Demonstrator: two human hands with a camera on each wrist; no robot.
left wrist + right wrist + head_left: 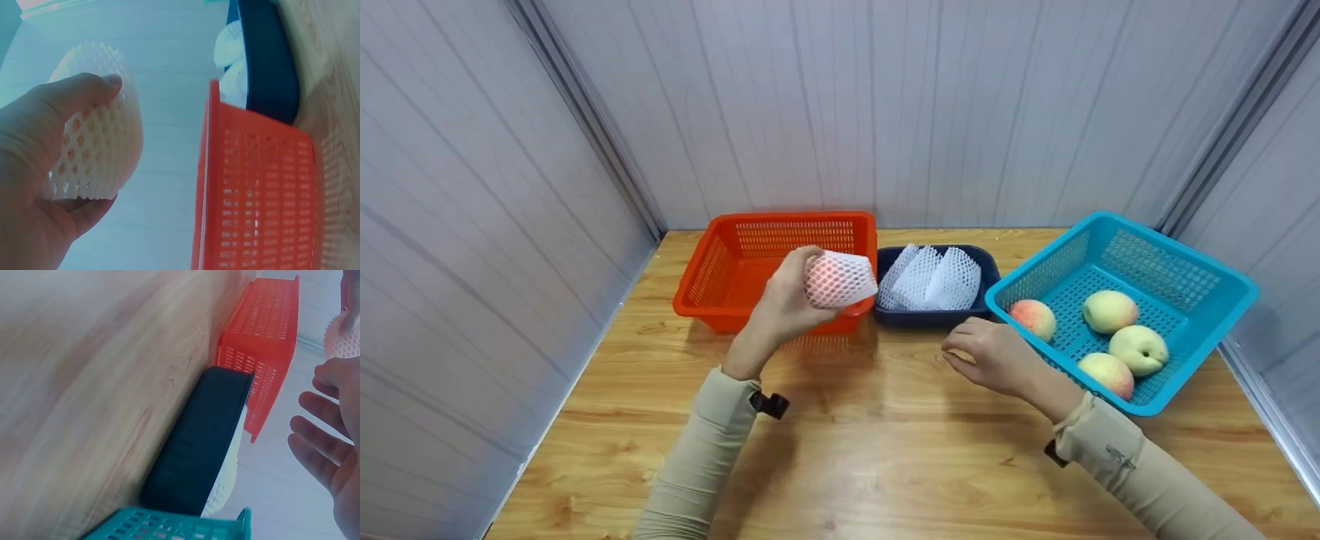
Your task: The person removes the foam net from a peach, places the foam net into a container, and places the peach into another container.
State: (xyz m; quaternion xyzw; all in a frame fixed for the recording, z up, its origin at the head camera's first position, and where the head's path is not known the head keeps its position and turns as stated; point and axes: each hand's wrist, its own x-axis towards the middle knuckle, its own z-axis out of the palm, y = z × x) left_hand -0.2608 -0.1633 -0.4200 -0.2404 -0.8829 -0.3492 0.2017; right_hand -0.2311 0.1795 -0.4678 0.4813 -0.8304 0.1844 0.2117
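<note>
A peach in a white foam net sleeve (840, 280) is gripped by my left hand (789, 296), held up over the right front part of the red basket (776, 217). In the left wrist view, the thumb lies across the foam net (107, 140) and the fingers curl beneath it. My right hand (997, 356) holds nothing. Its fingers are loosely bent above the table, between the dark blue tray (934, 318) and the turquoise basket (1200, 262). The right wrist view shows those fingers (320, 450) spread a little apart.
Several white foam net sleeves (934, 277) lie in the dark blue tray. The turquoise basket at right holds several bare peaches (1110, 311). The red basket stands left of the tray, on the wooden table (885, 450). Panelled walls (840, 112) enclose the back and sides.
</note>
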